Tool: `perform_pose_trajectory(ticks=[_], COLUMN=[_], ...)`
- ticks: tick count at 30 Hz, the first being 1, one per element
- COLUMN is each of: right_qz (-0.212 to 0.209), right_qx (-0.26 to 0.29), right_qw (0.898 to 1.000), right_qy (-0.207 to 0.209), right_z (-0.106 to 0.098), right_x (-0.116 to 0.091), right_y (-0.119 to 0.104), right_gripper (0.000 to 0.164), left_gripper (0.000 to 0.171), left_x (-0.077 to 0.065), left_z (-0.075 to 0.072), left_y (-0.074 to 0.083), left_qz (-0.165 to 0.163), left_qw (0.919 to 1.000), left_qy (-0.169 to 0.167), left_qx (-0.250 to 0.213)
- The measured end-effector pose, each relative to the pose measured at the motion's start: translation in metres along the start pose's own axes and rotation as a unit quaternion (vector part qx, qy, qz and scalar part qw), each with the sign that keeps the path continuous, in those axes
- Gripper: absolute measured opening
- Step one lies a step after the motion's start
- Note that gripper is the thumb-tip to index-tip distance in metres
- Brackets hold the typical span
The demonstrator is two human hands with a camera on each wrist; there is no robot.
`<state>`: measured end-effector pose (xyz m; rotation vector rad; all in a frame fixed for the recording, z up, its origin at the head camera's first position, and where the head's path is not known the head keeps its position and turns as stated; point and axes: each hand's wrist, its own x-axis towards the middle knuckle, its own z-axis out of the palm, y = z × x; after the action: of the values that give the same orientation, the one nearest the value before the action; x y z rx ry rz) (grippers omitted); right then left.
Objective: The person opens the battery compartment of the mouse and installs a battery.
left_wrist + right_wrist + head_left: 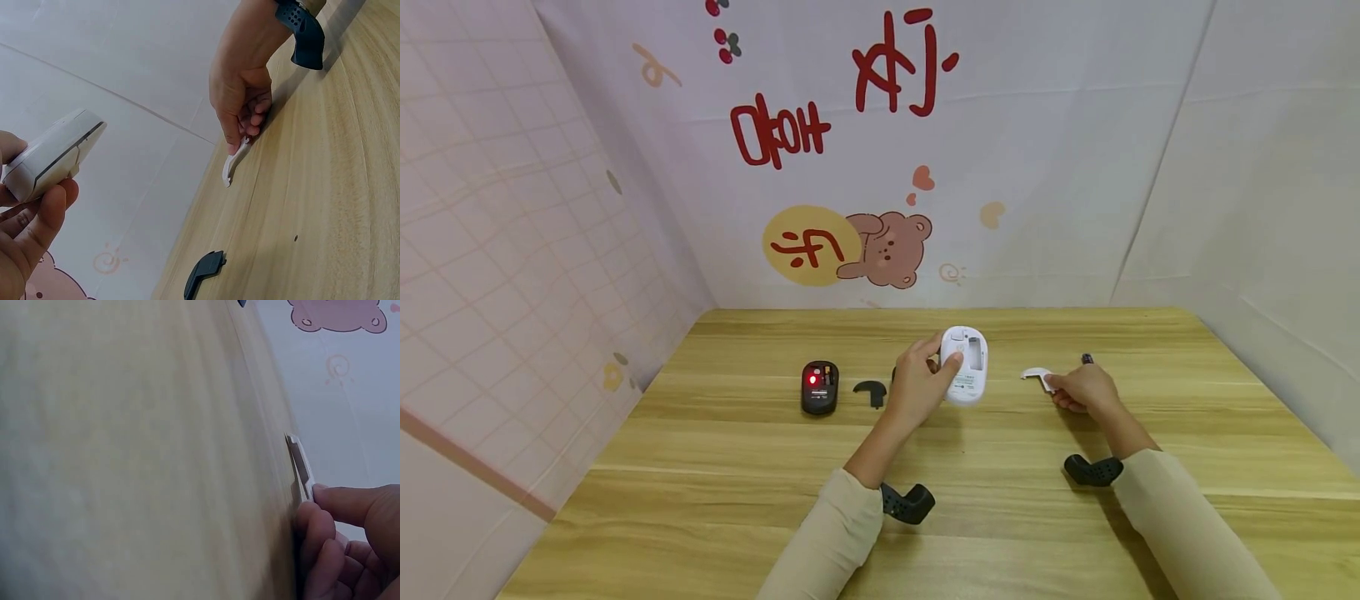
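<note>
My left hand grips a white computer mouse above the table, thumb across its underside. That underside faces the head camera and shows an open battery slot. In the left wrist view the mouse appears side-on between thumb and fingers. At the right, my right hand pinches a white battery cover by one end, low at the tabletop. The right wrist view shows thumb and forefinger on this cover. A small dark battery lies just beyond the right hand, partly hidden by it.
A black mouse lies underside up at the left, its red light on and a battery in its slot. Beside it is a black battery cover. Another dark thing is mostly hidden behind my left hand. A printed cloth hangs behind the wooden table.
</note>
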<state>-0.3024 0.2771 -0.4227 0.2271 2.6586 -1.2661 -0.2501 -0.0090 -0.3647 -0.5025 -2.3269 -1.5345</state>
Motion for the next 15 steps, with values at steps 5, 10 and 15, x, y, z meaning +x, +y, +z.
perform_pose_trajectory(ticks=[5,10,15], right_qz=[-0.014,-0.017,-0.021], right_qx=[-0.030,-0.037,-0.046], right_qw=[0.999,0.999,0.999], right_qy=[0.007,0.012,0.018], right_z=[0.0012,0.0025,0.0035], right_x=[0.0004,0.0010,0.0008], right_y=[0.0015,0.0009,0.0000], right_gripper=[0.036,0.035,0.035], left_gripper=[0.036,0.037,0.037], left_x=[-0.0001,-0.0003,-0.0004], left_z=[0.0008,0.0015,0.0021], left_y=[-0.0002,0.0004,0.0022], left_qz=[-0.003,-0.007,-0.011], left_qw=[1.0000,0.9999,0.9999], left_qy=[-0.001,0.000,-0.004], left_qx=[0.004,0.009,0.004])
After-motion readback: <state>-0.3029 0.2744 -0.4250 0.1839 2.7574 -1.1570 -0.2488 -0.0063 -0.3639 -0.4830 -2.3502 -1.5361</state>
